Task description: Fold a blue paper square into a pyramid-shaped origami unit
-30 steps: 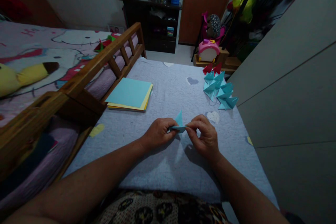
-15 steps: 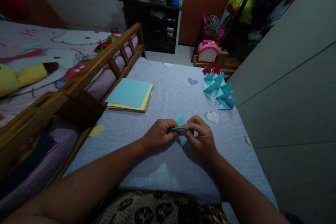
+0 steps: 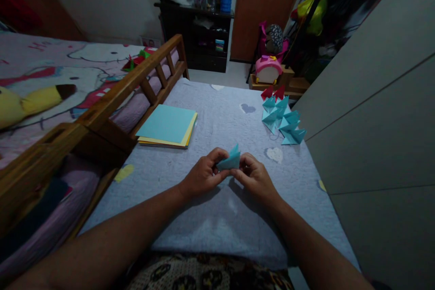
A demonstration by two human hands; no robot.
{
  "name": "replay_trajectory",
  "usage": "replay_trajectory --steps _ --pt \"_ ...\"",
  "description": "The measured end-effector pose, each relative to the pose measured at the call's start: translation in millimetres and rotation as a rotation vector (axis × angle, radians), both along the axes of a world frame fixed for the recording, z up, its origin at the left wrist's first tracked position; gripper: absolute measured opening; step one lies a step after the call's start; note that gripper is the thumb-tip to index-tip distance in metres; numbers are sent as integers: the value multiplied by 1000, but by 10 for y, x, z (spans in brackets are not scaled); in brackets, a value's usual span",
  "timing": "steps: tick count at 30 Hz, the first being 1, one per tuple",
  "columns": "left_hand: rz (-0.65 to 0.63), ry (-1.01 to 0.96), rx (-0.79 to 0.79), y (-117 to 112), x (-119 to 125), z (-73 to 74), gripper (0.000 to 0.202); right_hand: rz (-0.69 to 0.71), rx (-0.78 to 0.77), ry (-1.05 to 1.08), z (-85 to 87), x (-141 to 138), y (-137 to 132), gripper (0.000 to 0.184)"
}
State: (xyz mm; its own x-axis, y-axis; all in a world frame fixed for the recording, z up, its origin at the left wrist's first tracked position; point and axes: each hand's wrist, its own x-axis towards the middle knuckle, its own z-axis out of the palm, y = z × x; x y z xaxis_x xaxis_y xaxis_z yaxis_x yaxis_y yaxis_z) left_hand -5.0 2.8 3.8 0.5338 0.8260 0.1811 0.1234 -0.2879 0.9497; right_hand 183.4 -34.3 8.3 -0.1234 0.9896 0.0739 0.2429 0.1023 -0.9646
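A small piece of folded light-blue origami paper (image 3: pixel 231 160) is held up just above the bed sheet, between both hands. My left hand (image 3: pixel 207 170) pinches its left side, with the thumb in front and the fingers behind. My right hand (image 3: pixel 255 176) is closed at its lower right edge, thumb tip near the left thumb. One pointed tip of the paper stands upward. Farther off at the right lie several folded light-blue paper pieces (image 3: pixel 280 117), with red folded pieces (image 3: pixel 273 93) behind them. To the left rests a stack of square paper (image 3: pixel 166 123), light blue on top.
The patterned sheet (image 3: pixel 220 131) covers the surface in front of me. A wooden rail (image 3: pixel 136 81) runs along the left, beside another bed (image 3: pixel 91 61) with a yellow plush toy (image 3: pixel 34 104). A pale cabinet (image 3: pixel 380 122) borders the right side.
The folded paper has been turned from nearly edge-on to showing a broad triangular face. My right fingers have shifted from over its front to its right edge.
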Motion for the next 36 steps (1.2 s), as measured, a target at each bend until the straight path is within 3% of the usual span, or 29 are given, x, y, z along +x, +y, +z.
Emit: replay_trajectory --steps 4,8,12,19,24,33,36 --pt "42 -12 -130 -8 16 -9 47 -17 21 32 39 1 -13 15" --pt "-21 -49 -229 8 24 48 24 -31 40 45 52 2 -18 17" --pt "-58 -20 -277 12 24 59 28 -7 31 71 34 -6 -19 13" --pt "-130 50 -280 3 37 -9 27 -17 -31 100 -12 -11 -21 18" --pt "-184 100 -198 12 36 7 21 -83 -9 173 43 55 7 21" --pt "-178 137 -243 26 52 23 25 -174 186 112 116 97 23 21" --pt "-174 170 -209 23 48 14 25 -277 219 130 94 142 41 23"
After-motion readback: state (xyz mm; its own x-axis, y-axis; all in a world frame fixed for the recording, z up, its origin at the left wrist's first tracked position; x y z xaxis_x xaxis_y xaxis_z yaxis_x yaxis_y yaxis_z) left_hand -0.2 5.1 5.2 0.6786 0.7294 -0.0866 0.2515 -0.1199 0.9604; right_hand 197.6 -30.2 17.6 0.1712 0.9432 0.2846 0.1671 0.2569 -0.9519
